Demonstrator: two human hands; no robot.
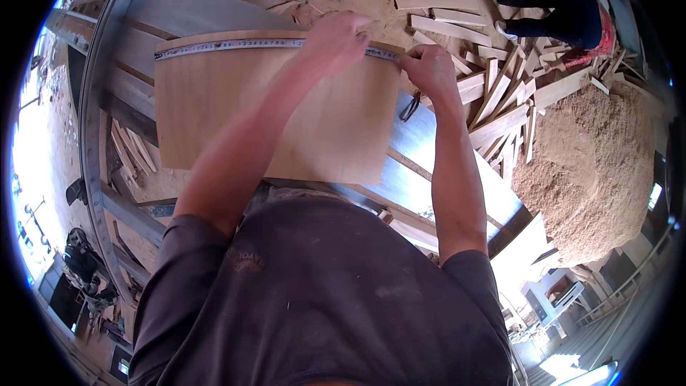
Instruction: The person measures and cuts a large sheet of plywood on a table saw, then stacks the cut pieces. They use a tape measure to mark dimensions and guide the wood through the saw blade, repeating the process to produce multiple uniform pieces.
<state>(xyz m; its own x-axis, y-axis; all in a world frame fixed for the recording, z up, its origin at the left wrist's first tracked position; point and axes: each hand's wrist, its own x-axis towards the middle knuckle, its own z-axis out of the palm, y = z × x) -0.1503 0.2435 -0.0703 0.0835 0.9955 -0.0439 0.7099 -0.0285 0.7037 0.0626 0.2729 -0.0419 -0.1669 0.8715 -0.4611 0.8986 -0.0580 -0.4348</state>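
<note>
A pale wooden board (279, 114) lies on the metal machine table in front of me. A tape measure (243, 43) with a pale marked blade is stretched along the board's far edge. My right hand (431, 68) grips the tape measure at the board's far right corner; a dark cord loop (409, 107) hangs below that hand. My left hand (341, 41) is over the blade, right of the middle, its fingers drawn together at the board's far edge. Whether a small thing is in those fingers cannot be made out. The hand covers part of the blade.
The metal table (418, 164) has long slots and extends past the board. A metal rail (91, 100) runs along the left. Wood offcuts (500, 100) and a sawdust heap (586, 164) lie at the right. Another person (572, 14) is at the far right.
</note>
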